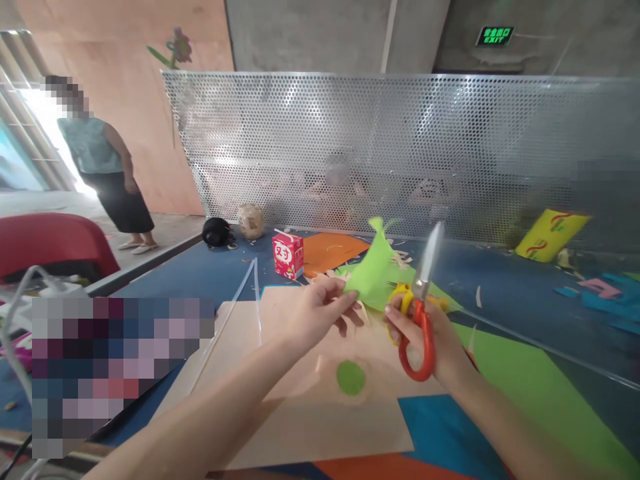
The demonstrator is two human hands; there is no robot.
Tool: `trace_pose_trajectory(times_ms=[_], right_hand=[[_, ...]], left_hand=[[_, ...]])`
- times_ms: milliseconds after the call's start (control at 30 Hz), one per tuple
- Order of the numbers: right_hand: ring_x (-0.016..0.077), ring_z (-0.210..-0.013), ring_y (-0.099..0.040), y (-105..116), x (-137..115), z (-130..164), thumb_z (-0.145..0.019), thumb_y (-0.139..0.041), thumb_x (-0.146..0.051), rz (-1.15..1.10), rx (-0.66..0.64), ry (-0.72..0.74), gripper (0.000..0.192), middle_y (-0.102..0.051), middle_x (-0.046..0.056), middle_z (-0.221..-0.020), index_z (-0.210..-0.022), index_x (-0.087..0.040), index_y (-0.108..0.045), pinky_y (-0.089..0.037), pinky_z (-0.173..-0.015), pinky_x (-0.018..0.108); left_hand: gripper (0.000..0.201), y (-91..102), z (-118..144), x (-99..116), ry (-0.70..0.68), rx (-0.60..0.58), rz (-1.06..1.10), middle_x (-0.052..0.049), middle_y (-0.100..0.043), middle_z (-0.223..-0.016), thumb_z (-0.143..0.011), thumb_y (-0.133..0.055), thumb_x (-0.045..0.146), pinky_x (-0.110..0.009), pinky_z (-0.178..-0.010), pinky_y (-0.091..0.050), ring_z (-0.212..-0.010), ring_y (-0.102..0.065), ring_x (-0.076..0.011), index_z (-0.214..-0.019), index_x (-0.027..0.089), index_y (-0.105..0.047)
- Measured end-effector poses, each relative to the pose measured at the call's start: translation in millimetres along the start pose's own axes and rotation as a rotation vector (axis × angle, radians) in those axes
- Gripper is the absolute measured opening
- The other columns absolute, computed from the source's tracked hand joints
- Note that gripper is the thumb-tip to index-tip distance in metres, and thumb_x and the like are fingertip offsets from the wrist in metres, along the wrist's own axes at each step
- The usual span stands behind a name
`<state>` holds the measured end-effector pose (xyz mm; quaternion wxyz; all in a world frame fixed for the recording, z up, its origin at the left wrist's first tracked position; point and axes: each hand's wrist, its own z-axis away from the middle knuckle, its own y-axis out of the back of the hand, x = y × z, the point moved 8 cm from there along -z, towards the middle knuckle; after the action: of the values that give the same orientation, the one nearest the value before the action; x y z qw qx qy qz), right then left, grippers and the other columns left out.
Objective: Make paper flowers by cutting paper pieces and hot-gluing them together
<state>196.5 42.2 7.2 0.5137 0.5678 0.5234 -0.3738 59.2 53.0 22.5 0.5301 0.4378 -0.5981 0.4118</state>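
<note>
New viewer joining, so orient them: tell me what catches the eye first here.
At centre, the left hand pinches a folded light-green paper, while the right hand grips red-handled scissors, blades pointing up beside it. Below them a green paper circle lies on the pale board; a red carton stands behind.

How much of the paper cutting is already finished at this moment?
Done: a round green paper disc lies on the beige board. In hand: left hand pinches a light green paper piece; right hand holds red-handled scissors, blades raised. That piece remains uncut.
</note>
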Motion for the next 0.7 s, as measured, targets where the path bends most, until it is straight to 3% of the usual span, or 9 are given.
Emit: trace_pose_trajectory(times_ms=[233, 467, 700], right_hand=[[0.0162, -0.066, -0.054, -14.1, -10.6, 15.0, -0.075, -0.055, -0.035, 0.223, -0.137, 0.044, 0.015, -0.056, 0.001, -0.070, -0.072, -0.021, -0.049, -0.044, -0.059, 0.027], [0.0170, -0.070, -0.054, -20.4, 7.6, 14.5, -0.077, -0.053, -0.034, 0.271, -0.197, -0.003, 0.013, -0.054, 0.000, -0.073, -0.077, -0.021, -0.049, -0.044, -0.061, 0.026], [0.0175, -0.071, -0.052, -21.5, 2.0, 16.5, -0.077, -0.054, -0.036, 0.274, -0.216, -0.010, 0.017, -0.052, 0.002, -0.074, -0.073, -0.021, -0.047, -0.043, -0.064, 0.028]], left_hand=[[0.009, 21.5, 4.1, 26.1, -0.237, 0.116, 0.158, 0.001, -0.056, -0.064, -0.078, -0.055, 0.022, -0.018, -0.045, -0.040, -0.055, -0.051, -0.0069, -0.074, 0.015, -0.052], [0.012, 23.2, 3.4, 26.0, -0.255, 0.157, 0.122, -0.001, -0.058, -0.066, -0.077, -0.056, 0.025, -0.019, -0.041, -0.040, -0.057, -0.058, -0.0109, -0.074, 0.015, -0.050], [0.007, 33.7, 10.6, 36.4, -0.369, 0.229, 0.193, 0.001, -0.056, -0.063, -0.077, -0.056, 0.022, -0.020, -0.044, -0.038, -0.050, -0.048, -0.0062, -0.074, 0.016, -0.054]])
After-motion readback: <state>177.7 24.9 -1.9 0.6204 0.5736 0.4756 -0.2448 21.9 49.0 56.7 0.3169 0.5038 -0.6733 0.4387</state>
